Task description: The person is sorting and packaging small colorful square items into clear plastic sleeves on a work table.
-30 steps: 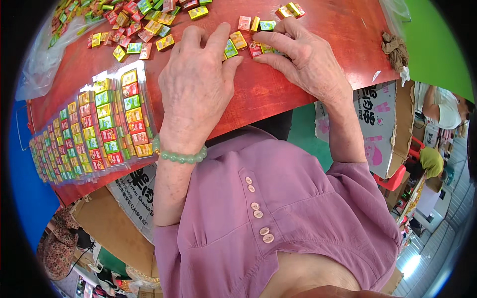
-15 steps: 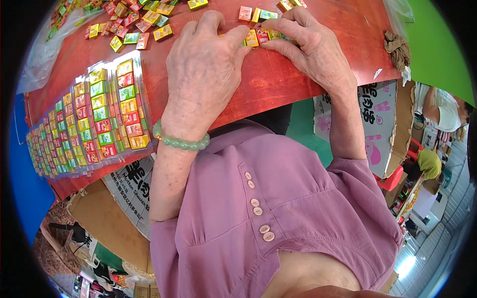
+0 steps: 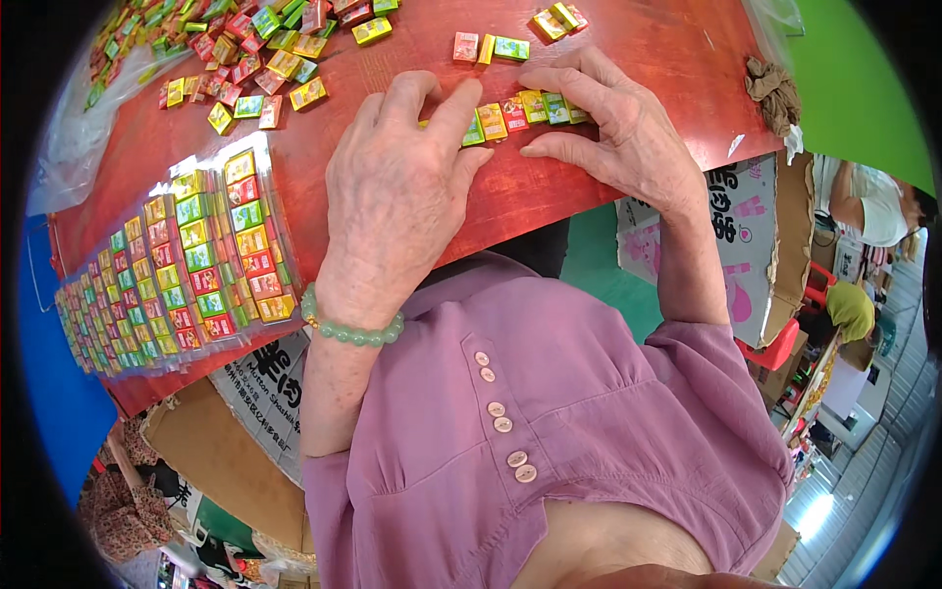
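Observation:
A short row of small candy-sized boxes in green, yellow and red lies on the red table, side by side. My left hand, with a green bead bracelet at the wrist, is over the row's left end. Its thumb and index finger are apart, on the near and far sides of the row, and its palm hides some boxes. At the other end, my right hand arches over the boxes with thumb and fingers spread. Its thumb lies a little off the row's near edge. Contact under both hands is hidden.
Clear plastic trays packed with similar boxes line the table's left side. A heap of loose boxes lies at the far left, a few more boxes beyond my hands. A crumpled brown cloth rests at the right edge. Cardboard stands below.
The row has come nearer to me, and more of its boxes show between my hands. My thumbs have moved off its near edge. The whole view has shifted slightly.

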`<state>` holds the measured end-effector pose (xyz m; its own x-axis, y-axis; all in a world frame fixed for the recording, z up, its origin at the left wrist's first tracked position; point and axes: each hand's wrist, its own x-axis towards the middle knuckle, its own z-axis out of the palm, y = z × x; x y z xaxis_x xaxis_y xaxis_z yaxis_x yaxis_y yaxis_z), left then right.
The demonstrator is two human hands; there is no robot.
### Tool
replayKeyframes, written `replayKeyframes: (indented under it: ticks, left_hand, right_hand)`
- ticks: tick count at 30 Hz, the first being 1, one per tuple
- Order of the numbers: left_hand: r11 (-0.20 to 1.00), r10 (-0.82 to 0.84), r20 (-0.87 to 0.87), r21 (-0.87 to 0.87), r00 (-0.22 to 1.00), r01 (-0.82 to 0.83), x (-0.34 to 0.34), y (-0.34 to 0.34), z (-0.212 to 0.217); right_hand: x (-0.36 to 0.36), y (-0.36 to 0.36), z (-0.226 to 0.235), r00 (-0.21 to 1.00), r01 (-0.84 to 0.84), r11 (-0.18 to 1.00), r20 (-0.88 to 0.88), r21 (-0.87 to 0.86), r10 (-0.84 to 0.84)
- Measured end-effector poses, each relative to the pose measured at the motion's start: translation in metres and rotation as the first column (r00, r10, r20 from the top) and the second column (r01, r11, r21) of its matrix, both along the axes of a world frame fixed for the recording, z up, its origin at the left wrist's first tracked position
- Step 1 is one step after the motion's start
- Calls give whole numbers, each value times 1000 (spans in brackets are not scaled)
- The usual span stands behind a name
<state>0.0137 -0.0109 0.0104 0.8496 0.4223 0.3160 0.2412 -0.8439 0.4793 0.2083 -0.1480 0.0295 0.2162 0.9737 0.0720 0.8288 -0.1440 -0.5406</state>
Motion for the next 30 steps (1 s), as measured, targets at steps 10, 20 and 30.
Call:
replayKeyframes:
  ticks: [10, 20, 30]
  left_hand:
    - [984, 6, 53, -177, 999, 3, -6, 4, 3]
    - [962, -1, 33, -273, 999, 10, -10, 3, 5]
    - [1000, 18, 37, -22, 999, -17, 3, -8, 3]
  right_hand:
    - [-2, 0, -6, 1000, 7, 1000, 6, 13, -7]
    - [-8, -4, -10, 994, -11, 997, 108, 77, 3]
    - [-10, -3, -8, 984, 1, 982, 173, 190, -35]
